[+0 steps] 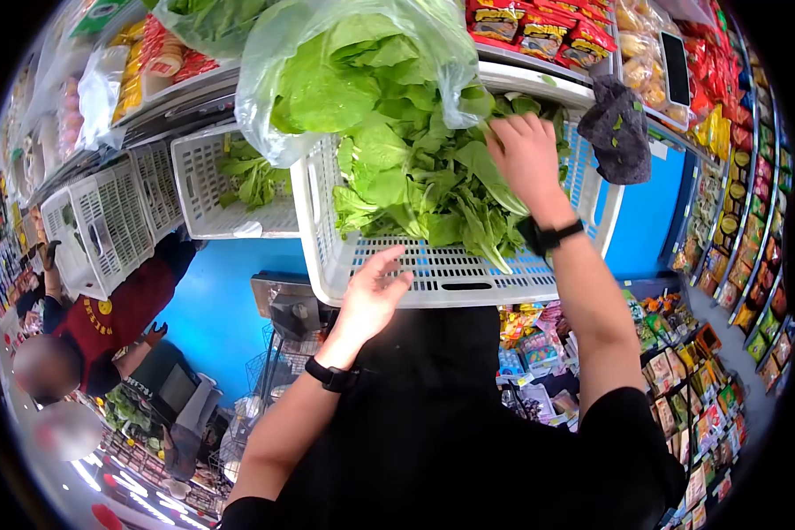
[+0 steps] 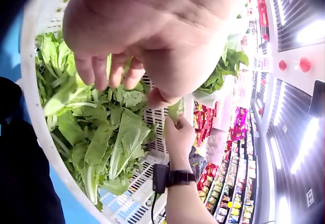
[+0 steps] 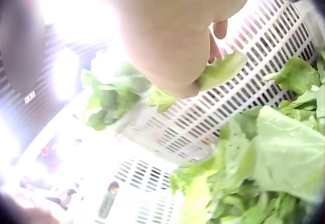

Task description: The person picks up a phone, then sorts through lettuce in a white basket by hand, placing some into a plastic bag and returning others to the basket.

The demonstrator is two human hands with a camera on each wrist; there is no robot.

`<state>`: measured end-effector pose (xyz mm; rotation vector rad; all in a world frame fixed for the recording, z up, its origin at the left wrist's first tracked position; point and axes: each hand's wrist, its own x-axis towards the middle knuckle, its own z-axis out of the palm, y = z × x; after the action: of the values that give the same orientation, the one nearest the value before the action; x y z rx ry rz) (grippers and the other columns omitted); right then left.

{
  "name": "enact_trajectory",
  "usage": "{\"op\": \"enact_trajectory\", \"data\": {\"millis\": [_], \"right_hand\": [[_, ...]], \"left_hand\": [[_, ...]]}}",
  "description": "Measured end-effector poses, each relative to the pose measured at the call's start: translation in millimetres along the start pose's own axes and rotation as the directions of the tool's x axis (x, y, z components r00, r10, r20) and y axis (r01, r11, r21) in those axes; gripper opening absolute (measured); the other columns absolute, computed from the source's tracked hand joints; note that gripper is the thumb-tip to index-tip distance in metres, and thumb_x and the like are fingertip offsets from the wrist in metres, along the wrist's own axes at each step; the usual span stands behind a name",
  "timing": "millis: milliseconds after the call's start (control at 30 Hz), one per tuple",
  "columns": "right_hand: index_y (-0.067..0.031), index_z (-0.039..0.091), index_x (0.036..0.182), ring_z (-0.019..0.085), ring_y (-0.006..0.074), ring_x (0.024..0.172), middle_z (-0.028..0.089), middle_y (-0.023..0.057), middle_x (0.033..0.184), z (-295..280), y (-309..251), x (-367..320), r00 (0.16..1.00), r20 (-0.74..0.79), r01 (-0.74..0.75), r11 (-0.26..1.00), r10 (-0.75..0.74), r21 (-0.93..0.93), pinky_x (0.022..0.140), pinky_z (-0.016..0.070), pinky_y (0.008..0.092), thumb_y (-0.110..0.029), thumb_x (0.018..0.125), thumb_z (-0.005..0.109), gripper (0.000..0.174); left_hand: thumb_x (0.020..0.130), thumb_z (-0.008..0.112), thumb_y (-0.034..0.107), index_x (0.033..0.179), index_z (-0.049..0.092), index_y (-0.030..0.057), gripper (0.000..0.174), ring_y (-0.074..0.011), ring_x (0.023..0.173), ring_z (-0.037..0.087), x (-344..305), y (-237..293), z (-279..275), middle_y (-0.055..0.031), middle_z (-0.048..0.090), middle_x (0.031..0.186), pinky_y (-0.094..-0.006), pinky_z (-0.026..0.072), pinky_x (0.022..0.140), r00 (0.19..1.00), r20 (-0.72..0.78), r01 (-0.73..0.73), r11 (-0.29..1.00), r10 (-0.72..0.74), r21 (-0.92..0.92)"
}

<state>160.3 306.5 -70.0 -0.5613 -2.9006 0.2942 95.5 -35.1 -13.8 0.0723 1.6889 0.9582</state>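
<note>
A white slatted plastic basket (image 1: 539, 289) holds a heap of loose leafy greens (image 1: 415, 181), with broad leaves and pale stems. At the basket's far right side, my right hand (image 1: 532, 163) pinches a piece of green leaf (image 3: 223, 73) between thumb and fingers. My left hand (image 1: 371, 296) hovers at the near rim, fingers loosely bent and holding nothing. Seen from the left wrist, its palm is above the greens and its fingers hang down. A clear plastic bag (image 1: 455, 71) full of large green leaves overhangs the basket's far edge.
Left of the basket stands a second white basket (image 1: 199, 199) with a few greens. A dark grey cloth (image 1: 616, 132) hangs by the right rim, beside a phone (image 1: 675, 68). Red snack packets (image 1: 539, 31) line the shelf behind. Another person (image 1: 106, 318) is at far left.
</note>
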Motion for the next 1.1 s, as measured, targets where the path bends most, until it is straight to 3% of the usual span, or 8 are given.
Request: {"op": "enact_trajectory", "data": {"millis": [200,367,467,633,700,833,900,1100], "right_hand": [[-0.0047,0.073,0.102,0.068,0.0335,0.084,0.069,0.0120,0.090,-77,-105,-59,0.992,0.014,-0.112,0.837,0.124,0.536,0.073,0.0561,0.0423,-0.006,0.079,0.085,0.026],[-0.0010,0.072,0.112,0.070,0.0287,0.087,0.069,0.0135,0.098,-106,-141,-75,0.989,0.041,-0.124,0.661,0.140,0.740,0.077,0.0585,0.0380,-0.004,0.080,0.087,0.036],[0.0002,0.067,0.122,0.068,0.0155,0.086,0.067,0.0087,0.105,-105,-149,-82,0.856,0.238,-0.362,0.203,0.459,0.910,0.076,0.0570,0.0301,-0.007,0.090,0.083,0.037],[0.0012,0.065,0.116,0.062,0.0093,0.084,0.065,0.0036,0.098,-103,-146,-88,0.869,0.360,-0.412,0.094,0.339,0.906,0.073,0.0516,0.0258,-0.006,0.096,0.078,0.026],[-0.0008,0.064,0.110,0.060,0.0061,0.086,0.064,-0.0009,0.096,-106,-148,-86,0.771,0.489,-0.435,-0.224,0.407,0.872,0.076,0.0489,0.0239,-0.005,0.101,0.071,0.012],[-0.0033,0.062,0.107,0.053,0.0034,0.085,0.061,-0.0042,0.095,-105,-148,-89,0.747,0.511,-0.405,-0.318,0.425,0.857,0.074,0.0441,0.0226,-0.003,0.103,0.068,0.007],[-0.0036,0.062,0.107,0.053,0.0033,0.085,0.061,-0.0045,0.096,-104,-150,-91,0.744,0.523,-0.409,-0.335,0.415,0.849,0.074,0.0434,0.0224,-0.003,0.103,0.068,0.007],[-0.0042,0.061,0.107,0.052,0.0035,0.086,0.060,-0.0046,0.097,-101,-153,-89,0.757,0.519,-0.409,-0.332,0.396,0.850,0.075,0.0426,0.0224,-0.002,0.102,0.068,0.008]], "left_hand": [[0.107,0.061,0.006,0.149,0.054,0.0008,0.043,-0.0209,0.127,0.063,-8,49,33,-0.0124,0.064,0.143,-0.0332,0.0503,0.107,0.969,0.070,-0.177,0.868,0.235,-0.464],[0.107,0.059,0.003,0.138,0.060,-0.0004,0.031,-0.0142,0.115,0.065,-12,68,31,-0.0072,0.070,0.129,-0.0342,0.0545,0.098,0.968,0.010,-0.209,0.830,0.250,-0.518],[0.106,0.057,0.002,0.126,0.068,-0.0018,0.024,-0.0139,0.100,0.068,-17,64,15,-0.0073,0.073,0.118,-0.0319,0.0575,0.085,0.963,0.094,-0.166,0.827,0.254,-0.538],[0.103,0.057,0.002,0.127,0.068,-0.0022,0.026,-0.0134,0.098,0.068,-30,80,9,-0.0053,0.073,0.115,-0.0301,0.0560,0.084,0.968,0.130,-0.120,0.852,0.214,-0.509],[0.103,0.056,0.000,0.128,0.067,-0.0021,0.027,-0.0125,0.096,0.067,-28,73,7,-0.0048,0.072,0.114,-0.0289,0.0543,0.084,0.960,0.090,-0.197,0.866,0.266,-0.460],[0.104,0.055,-0.001,0.131,0.065,-0.0018,0.029,-0.0114,0.095,0.066,-33,83,11,-0.0048,0.072,0.114,-0.0281,0.0530,0.084,0.962,0.006,-0.227,0.813,0.273,-0.536],[0.102,0.057,-0.001,0.112,0.068,0.0025,0.015,-0.0056,0.076,0.052,-37,94,14,0.0023,0.064,0.093,-0.0220,0.0406,0.068,0.974,-0.068,-0.216,0.797,0.216,-0.563],[0.102,0.056,-0.002,0.120,0.067,0.0027,0.022,-0.0049,0.075,0.051,-37,93,9,0.0028,0.064,0.094,-0.0214,0.0393,0.068,0.965,-0.089,-0.252,0.787,0.245,-0.563]]}}
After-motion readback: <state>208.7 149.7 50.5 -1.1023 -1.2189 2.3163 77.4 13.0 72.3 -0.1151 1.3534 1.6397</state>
